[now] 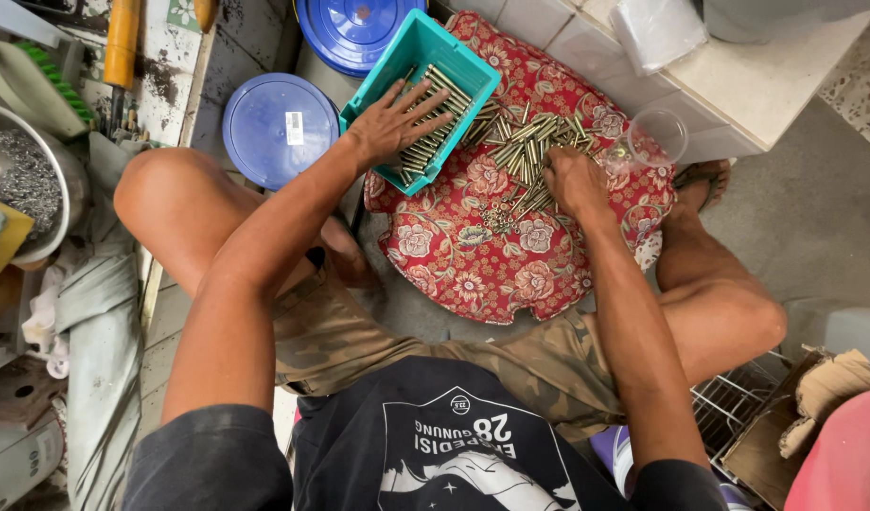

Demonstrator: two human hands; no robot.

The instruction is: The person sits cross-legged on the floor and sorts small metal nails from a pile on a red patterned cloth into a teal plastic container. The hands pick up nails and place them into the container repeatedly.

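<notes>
My left hand (393,121) lies flat with spread fingers on a row of brass-coloured metal cylinders (439,118) inside a teal plastic bin (406,49). The bin is tilted on the edge of a red floral cushion (482,265). A loose heap of the same cylinders (525,142) covers the cushion's far part. My right hand (575,182) rests on that heap, knuckles up, fingers curled into the pieces; whether it grips any is hidden. Small silvery bits (496,220) lie just nearer to me than the heap.
Two blue round lids (279,128) (350,28) lie beyond my left knee. A clear plastic cup (654,137) stands at the cushion's right edge by a white tiled ledge (738,85). A metal bowl of grey bits (28,180) is far left. A wire rack and cardboard (766,416) sit right.
</notes>
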